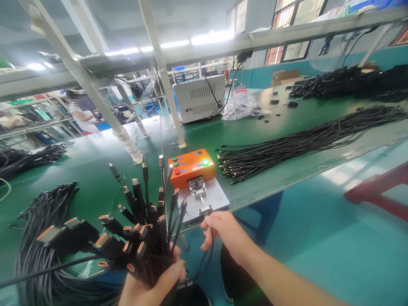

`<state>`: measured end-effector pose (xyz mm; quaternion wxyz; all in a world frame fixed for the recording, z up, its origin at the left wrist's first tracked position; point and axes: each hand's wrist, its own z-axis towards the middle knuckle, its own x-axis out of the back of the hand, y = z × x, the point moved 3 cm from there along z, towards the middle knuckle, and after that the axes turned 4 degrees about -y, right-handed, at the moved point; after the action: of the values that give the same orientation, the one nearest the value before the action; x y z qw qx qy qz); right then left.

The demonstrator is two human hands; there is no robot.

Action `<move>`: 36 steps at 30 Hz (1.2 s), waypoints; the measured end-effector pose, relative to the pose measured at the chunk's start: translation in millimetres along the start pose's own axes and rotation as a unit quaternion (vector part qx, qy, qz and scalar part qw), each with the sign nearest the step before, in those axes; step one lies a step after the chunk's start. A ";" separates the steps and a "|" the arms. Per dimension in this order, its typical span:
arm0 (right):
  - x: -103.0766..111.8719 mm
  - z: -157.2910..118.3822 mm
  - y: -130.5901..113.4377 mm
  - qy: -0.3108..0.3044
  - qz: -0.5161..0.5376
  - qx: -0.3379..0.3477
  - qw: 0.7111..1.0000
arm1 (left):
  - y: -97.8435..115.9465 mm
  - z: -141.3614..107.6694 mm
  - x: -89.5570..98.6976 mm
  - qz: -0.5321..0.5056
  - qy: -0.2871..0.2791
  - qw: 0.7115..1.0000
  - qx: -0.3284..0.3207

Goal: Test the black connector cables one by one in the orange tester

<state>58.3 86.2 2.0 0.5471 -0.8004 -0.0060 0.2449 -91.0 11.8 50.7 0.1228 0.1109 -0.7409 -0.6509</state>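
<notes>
My left hand [159,278] is wrapped round a thick bunch of black cables [149,238], whose connector ends with orange tips fan upward and toward me. Pinched between the thumb and fingers of my right hand [218,225] is one black cable [210,246] at the front edge of a metal plate [185,208]. Its connector end is hidden by the fingers and a small block on the plate. Behind the plate sits an orange tester box [191,165] with green and red buttons and a lit green lamp. A black lead runs across the plate into a fixture at the box's front.
On the green table [153,146], a long bundle of black cables [287,148] lies to the right and another [38,221] to the left. A grey vented box [200,100] and a clear plastic bag [240,106] stand behind. White posts rise from the table. A person [83,112] works far left.
</notes>
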 end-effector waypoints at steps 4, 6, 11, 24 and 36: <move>11.1 -17.4 8.2 -0.028 -0.087 -0.025 0.996 | 2.6 0.9 -1.2 0.003 -0.030 0.999 0.023; 26.1 -28.4 8.3 -0.004 -0.238 -0.031 0.971 | 3.4 0.4 -3.2 0.003 -0.049 0.999 0.024; 41.8 -57.5 -40.4 0.176 -0.595 0.079 0.780 | 4.2 -1.9 -10.8 0.018 -0.077 0.997 0.019; -57.2 -47.8 -36.1 0.005 -0.494 0.332 0.804 | 0.2 0.6 -11.2 -0.009 -0.084 0.996 -0.016; -27.3 -64.8 -60.7 -0.022 0.057 0.168 0.984 | 3.2 -0.8 11.9 -0.089 -0.061 0.994 0.005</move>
<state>75.7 46.4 84.2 0.6586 -0.6907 0.0689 0.2904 -102.0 7.6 54.4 0.0182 0.1370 -0.7377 -0.6609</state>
